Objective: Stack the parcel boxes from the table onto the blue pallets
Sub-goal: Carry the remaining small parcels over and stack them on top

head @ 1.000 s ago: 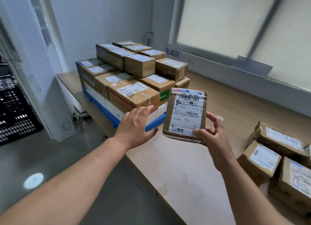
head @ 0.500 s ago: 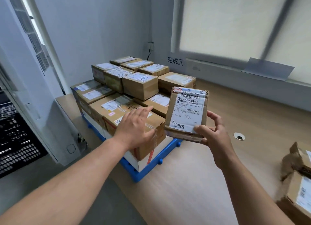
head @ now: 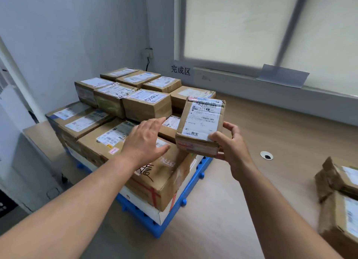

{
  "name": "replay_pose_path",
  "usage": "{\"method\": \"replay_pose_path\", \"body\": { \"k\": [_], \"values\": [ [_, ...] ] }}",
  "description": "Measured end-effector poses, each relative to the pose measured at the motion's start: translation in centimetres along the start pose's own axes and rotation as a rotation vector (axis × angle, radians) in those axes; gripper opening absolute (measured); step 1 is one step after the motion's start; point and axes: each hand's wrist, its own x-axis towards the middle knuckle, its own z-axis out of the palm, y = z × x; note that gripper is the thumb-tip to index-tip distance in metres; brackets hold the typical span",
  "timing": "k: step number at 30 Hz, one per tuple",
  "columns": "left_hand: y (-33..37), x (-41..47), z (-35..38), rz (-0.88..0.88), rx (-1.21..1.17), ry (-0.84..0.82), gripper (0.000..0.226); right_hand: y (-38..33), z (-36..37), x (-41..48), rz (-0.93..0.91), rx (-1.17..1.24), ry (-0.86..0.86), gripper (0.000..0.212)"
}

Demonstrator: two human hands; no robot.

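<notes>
right grip [head: 232, 150] curled round small parcel [head: 201, 123], held above stacked boxes [head: 147, 105] | left grip [head: 145, 142] flat-fingered, holds nothing | blue pallet [head: 193, 189] on counter [head: 251, 200]

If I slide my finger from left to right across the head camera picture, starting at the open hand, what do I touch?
left hand → held parcel → right hand → round hole → loose parcels at the right edge
</notes>
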Motion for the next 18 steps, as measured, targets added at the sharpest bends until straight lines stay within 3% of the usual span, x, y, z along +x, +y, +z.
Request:
{"method": "replay_pose_path", "body": {
  "k": [10, 16, 18],
  "values": [
    [-6.0, 5.8, -0.8, 0.149, -0.012, -0.032, 0.097, -0.8, 5.3, 3.4, 0.056, -0.038, 0.144, 0.056],
    [-8.3, 8.1, -0.5, 0.213, -0.037, -0.103, 0.094, -1.0, 8.6, 5.0, 0.096, -0.084, 0.229, 0.049],
    [-8.7, 8.6, -0.3, 0.241, -0.038, -0.126, 0.090, -0.8, 9.2, 5.3, 0.081, -0.185, 0.271, 0.057]
  ]
}}
